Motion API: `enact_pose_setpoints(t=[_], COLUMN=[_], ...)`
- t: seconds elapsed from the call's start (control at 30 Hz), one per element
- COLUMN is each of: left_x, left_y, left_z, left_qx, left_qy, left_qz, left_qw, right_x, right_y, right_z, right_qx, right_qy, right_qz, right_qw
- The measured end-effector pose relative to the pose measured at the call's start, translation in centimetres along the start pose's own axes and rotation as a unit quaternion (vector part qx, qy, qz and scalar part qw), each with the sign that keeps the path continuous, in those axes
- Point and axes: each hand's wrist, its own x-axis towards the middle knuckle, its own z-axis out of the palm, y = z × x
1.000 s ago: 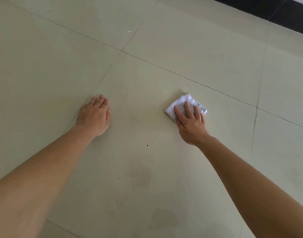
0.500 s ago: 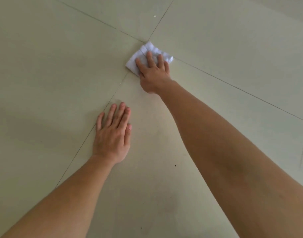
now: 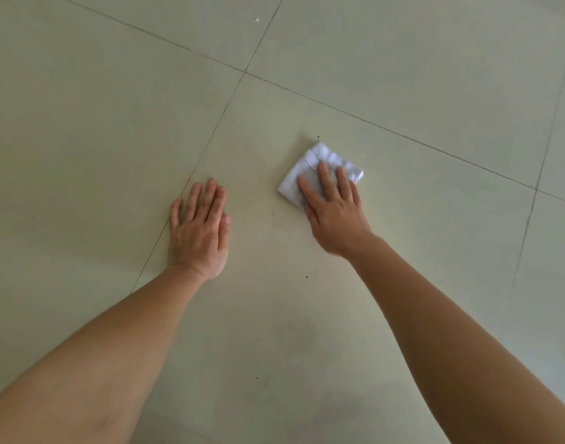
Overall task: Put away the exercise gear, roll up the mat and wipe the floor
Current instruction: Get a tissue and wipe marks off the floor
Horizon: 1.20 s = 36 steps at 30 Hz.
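On the left, a bare forearm reaches in from the lower left corner, and the left hand (image 3: 199, 230) lies palm down on the pale beige tiled floor (image 3: 82, 123), fingers stretched forward and close together, gripping nothing. Its little-finger side sits over a thin dark grout line (image 3: 210, 144) that runs diagonally up and away toward a crossing of tile joints near the top middle of the view. Between the two hands the tile is bare apart from a few tiny dark specks (image 3: 306, 277), one just below the gap between the wrists and others scattered nearer the camera. A small white fleck (image 3: 257, 19) lies on a far tile near the top edge. To the right of the left hand, well apart from it, a small folded white cloth (image 3: 313, 157) lies flat on the same tile, roughly square with one corner pointing away from the person. The right hand (image 3: 334, 216) presses down on the near half of the cloth, palm down with its fingers spread flat over the fabric rather than curled around it; the far corner and both side corners of the cloth show beyond the fingertips. The right forearm runs back to the lower right corner. Further right, another grout line (image 3: 542, 161) crosses the floor, and the tiles beyond it carry nothing.
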Motion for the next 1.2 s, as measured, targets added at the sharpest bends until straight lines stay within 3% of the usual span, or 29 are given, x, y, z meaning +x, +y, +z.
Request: enact_pose_setpoints(t=[0.13, 0.3, 0.4, 0.5, 0.6, 0.67, 0.77, 1.03, 1.2], left_x=[0.1, -0.6, -5.6, -11.5, -12.7, -12.4, -13.1, -13.0, -12.3], left_y=[0.1, -0.1, -0.5, -1.2, -2.5, -3.0, -2.7, -3.2, -3.2], left_z=[0.0, -1.4, -2.7, -2.3, -1.3, -0.9, -0.6, -0.6, -1.7], left_qx=[-0.007, -0.060, -0.059, -0.040, -0.035, -0.043, -0.022, 0.004, 0.010], left_qy=[-0.002, -0.032, -0.022, -0.052, -0.140, -0.162, -0.124, -0.110, -0.149], left_qz=[-0.007, 0.012, -0.054, -0.160, -0.150, -0.145, -0.142, -0.134, -0.142], left_qw=[1.000, 0.998, 0.997, 0.985, 0.978, 0.975, 0.982, 0.985, 0.979], right_x=[-3.9, -5.2, -1.7, 2.4, 6.2, 7.8, 8.1, 1.1, -7.6], right_y=[-2.8, -2.6, -0.4, -2.8, -6.1, -8.3, -11.3, -13.6, -7.1], right_z=[2.6, 3.5, 2.7, 0.1, -1.0, -0.9, 0.2, 3.2, 4.6], right_qx=[-0.017, -0.043, -0.094, -0.072, -0.029, -0.031, -0.061, -0.076, -0.035], right_qy=[0.004, 0.022, 0.024, 0.005, -0.024, -0.025, -0.023, -0.048, -0.041], right_qz=[-0.030, -0.140, -0.178, -0.097, 0.006, 0.010, -0.048, -0.196, -0.184], right_qw=[0.999, 0.989, 0.979, 0.993, 0.999, 0.999, 0.997, 0.976, 0.981])
